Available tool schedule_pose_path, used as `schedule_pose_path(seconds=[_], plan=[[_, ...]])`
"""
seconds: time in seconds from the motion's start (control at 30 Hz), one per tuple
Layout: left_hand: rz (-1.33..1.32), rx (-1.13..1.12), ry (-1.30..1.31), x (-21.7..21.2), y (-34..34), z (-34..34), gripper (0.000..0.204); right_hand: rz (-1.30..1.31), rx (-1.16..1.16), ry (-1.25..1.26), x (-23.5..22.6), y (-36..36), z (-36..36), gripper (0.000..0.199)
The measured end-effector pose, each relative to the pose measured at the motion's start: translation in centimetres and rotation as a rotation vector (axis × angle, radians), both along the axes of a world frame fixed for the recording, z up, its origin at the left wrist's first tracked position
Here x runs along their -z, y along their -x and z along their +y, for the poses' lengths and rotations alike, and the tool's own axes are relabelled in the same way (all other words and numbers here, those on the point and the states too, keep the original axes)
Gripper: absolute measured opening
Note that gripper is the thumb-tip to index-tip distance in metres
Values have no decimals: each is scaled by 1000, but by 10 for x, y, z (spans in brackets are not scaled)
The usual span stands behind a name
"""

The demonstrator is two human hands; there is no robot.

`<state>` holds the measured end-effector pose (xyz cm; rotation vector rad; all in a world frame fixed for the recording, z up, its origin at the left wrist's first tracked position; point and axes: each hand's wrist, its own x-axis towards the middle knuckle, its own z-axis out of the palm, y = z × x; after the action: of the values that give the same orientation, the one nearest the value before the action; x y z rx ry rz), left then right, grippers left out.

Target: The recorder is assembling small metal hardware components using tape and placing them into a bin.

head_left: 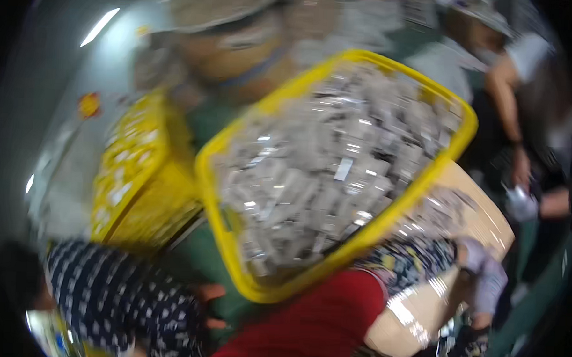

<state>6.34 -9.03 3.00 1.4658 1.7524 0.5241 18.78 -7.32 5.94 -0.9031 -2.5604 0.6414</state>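
A red sleeve with a patterned oversleeve [416,264] covers my left arm, which reaches to the right over the tan table. At its end my left hand [471,251] wears a pale glove. From the lower right comes my right hand [490,291], also in a pale glove, close against the left. Motion smears the fingers of both, so whether they hold anything does not show. Nearest to them are clear plastic-wrapped pieces [441,214] on the tan tabletop [414,312]. Beyond my left arm stands a large yellow bin [470,126] full of small clear-wrapped greyish packets [325,161].
A second yellow crate [180,186] stands to the left. At the lower left is a person in a dark patterned sleeve [115,292]. Another person [510,92] at the right handles a whitish thing [521,203]. Large brown containers [240,55] stand behind.
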Motion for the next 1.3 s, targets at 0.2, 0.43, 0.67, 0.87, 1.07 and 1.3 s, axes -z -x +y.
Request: schedule_pose_path(seconds=[0.2, 0.43, 0.67, 0.87, 1.07, 1.3], plan=[[479, 93, -372, 40, 36, -2, 37, -458, -173, 824, 29, 50, 98, 71], [379, 47, -102, 23, 39, 64, 40, -660, 101, -494, 45, 36, 89, 69], [241, 118, -60, 23, 49, 21, 35, -831, -103, -76, -5, 75, 84, 40], [289, 144, 133, 36, 73, 55, 62, -914, -77, 133, -19, 76, 65, 52], [158, 31, 198, 23, 64, 85, 57, -739, 118, -164, 6, 61, 84, 68], [320, 72, -81, 22, 60, 70, 63, -798, -10, 10, -13, 71, 104, 52]])
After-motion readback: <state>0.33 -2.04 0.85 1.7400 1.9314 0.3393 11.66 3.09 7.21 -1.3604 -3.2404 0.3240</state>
